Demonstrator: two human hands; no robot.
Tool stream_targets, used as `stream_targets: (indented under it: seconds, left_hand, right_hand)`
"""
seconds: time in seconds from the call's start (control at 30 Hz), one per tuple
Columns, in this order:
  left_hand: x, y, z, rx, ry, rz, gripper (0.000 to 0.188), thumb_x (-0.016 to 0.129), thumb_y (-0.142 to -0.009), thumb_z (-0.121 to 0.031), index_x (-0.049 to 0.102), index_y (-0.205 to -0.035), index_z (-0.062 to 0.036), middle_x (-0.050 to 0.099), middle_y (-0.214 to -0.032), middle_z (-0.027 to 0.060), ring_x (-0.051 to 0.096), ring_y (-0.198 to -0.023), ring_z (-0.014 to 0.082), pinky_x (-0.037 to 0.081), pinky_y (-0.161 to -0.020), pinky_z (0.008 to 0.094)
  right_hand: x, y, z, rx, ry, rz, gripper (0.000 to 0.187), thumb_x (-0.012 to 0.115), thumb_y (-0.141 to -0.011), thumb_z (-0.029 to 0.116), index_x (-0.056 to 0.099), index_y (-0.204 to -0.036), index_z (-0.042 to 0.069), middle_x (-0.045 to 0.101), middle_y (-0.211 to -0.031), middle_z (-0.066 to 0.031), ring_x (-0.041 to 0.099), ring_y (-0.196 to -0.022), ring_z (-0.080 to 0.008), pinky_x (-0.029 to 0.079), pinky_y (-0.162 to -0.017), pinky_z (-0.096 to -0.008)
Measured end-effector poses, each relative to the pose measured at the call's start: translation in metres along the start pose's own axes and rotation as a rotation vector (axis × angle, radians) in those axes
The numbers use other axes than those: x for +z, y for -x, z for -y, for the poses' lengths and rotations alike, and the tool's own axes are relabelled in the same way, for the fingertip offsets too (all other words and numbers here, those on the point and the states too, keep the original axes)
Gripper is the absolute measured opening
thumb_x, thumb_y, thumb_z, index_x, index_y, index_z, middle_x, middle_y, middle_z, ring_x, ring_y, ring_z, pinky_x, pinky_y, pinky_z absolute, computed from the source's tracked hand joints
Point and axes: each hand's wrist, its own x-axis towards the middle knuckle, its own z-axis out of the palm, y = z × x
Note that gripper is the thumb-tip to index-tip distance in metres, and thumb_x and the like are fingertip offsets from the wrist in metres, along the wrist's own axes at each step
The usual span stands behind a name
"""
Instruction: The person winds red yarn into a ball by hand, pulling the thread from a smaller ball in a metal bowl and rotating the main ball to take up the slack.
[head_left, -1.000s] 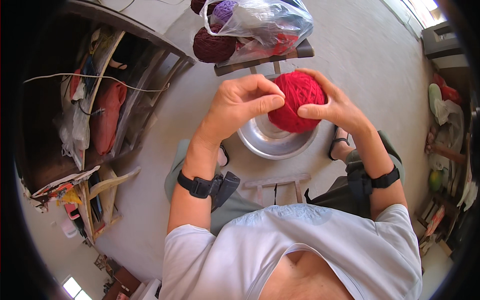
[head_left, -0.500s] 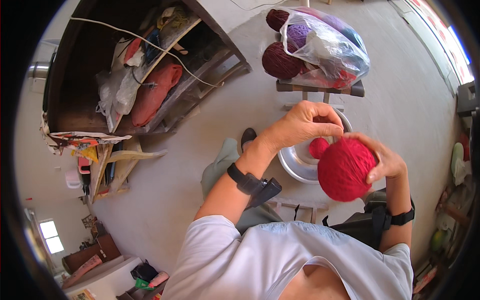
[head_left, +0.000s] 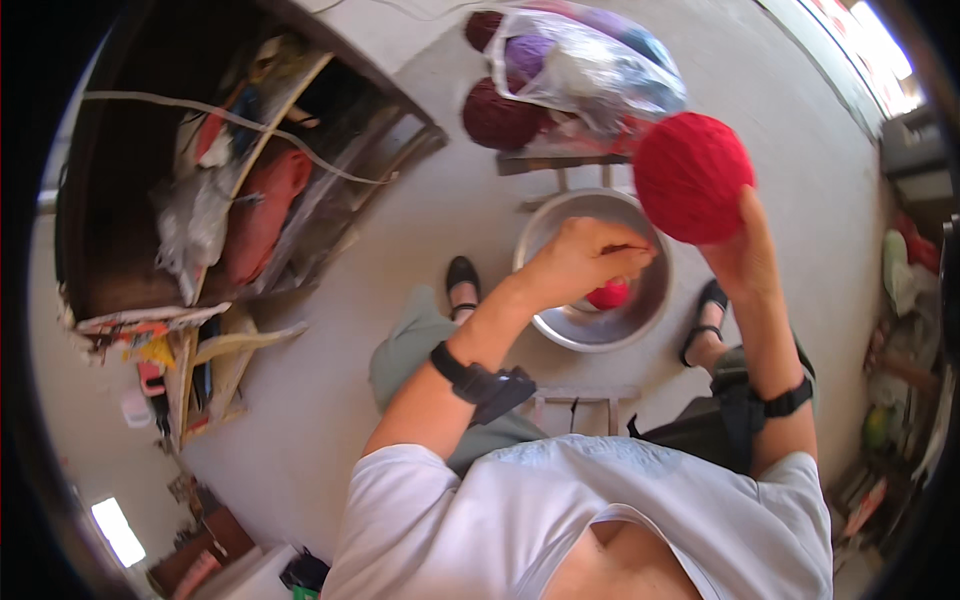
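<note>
A large ball of red yarn (head_left: 693, 178) is held up in my right hand (head_left: 742, 245), its fingers and palm wrapped round the lower right side. My left hand (head_left: 588, 262) is closed in a pinch above a metal basin (head_left: 655, 300); a thin bit of red shows at its fingertips, seemingly a strand of yarn. Below that hand, a smaller red yarn ball (head_left: 608, 294) rests in the basin, partly hidden by the fingers. The run of the strand between the two balls is too fine and blurred to follow.
A clear plastic bag (head_left: 590, 75) of purple, maroon and other yarn lies on a small stool (head_left: 560, 163) beyond the basin. One maroon ball (head_left: 500, 115) sticks out of it. At left stands a dark wooden cabinet (head_left: 130, 240) holding bags and cloth. My feet flank the basin.
My right hand has raised the large red ball up and away from me, apart from my left hand. My left hand has shifted slightly down, over the basin. The whole view has shifted a little.
</note>
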Motion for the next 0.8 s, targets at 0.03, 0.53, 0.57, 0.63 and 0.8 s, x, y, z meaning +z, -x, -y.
stream_targets:
  seconds: [0.03,0.53,0.57,0.63,0.8]
  left_hand:
    - [0.002,-0.001,0.001,0.030,-0.050,-0.004,0.019,0.066,-0.093,-0.015,0.071,-0.105,-0.0003,0.067,-0.081,0.0012,0.058,-0.072,0.0046,0.045,-0.060,0.0214]
    - [-0.022,0.009,-0.038,0.159,-0.020,-0.081,0.005,0.070,-0.088,-0.006,0.071,-0.093,-0.0029,0.065,-0.090,-0.0003,0.061,-0.084,0.0084,0.050,-0.078,0.0246]
    - [-0.021,0.007,-0.033,0.153,-0.019,-0.084,0.005,0.070,-0.088,-0.006,0.071,-0.093,-0.0029,0.065,-0.090,-0.0003,0.061,-0.084,0.0084,0.050,-0.078,0.0246]
    - [-0.020,0.003,-0.029,0.275,-0.109,-0.143,0.007,0.073,-0.086,-0.006,0.071,-0.092,-0.0029,0.063,-0.090,0.0014,0.061,-0.085,0.0098,0.050,-0.078,0.0246]
    - [-0.020,0.002,-0.028,0.246,-0.139,-0.176,0.008,0.074,-0.085,-0.006,0.072,-0.091,-0.0026,0.062,-0.091,0.0017,0.061,-0.085,0.0103,0.050,-0.078,0.0251]
  right_hand:
    - [0.005,-0.002,0.002,0.015,0.032,0.012,0.075,0.067,-0.090,0.041,0.035,-0.145,0.001,0.048,-0.143,-0.0141,0.053,-0.126,-0.0269,0.046,-0.104,-0.0429]
    - [0.007,0.014,0.005,0.145,0.805,0.142,0.087,0.085,-0.070,0.040,0.045,-0.140,0.005,0.059,-0.124,-0.0142,0.058,-0.115,-0.0237,0.046,-0.101,-0.0360]
    - [0.009,0.015,0.006,0.245,0.756,0.166,0.087,0.084,-0.070,0.037,0.044,-0.142,0.007,0.057,-0.128,-0.0128,0.055,-0.119,-0.0237,0.044,-0.103,-0.0364]
    - [0.010,0.016,0.007,0.344,0.708,0.189,0.088,0.083,-0.070,0.035,0.043,-0.144,0.008,0.055,-0.132,-0.0114,0.053,-0.123,-0.0236,0.041,-0.106,-0.0368]
    - [0.005,0.016,-0.002,0.168,0.818,0.289,0.091,0.085,-0.067,0.040,0.045,-0.142,0.008,0.055,-0.131,-0.0113,0.053,-0.123,-0.0242,0.041,-0.106,-0.0365]
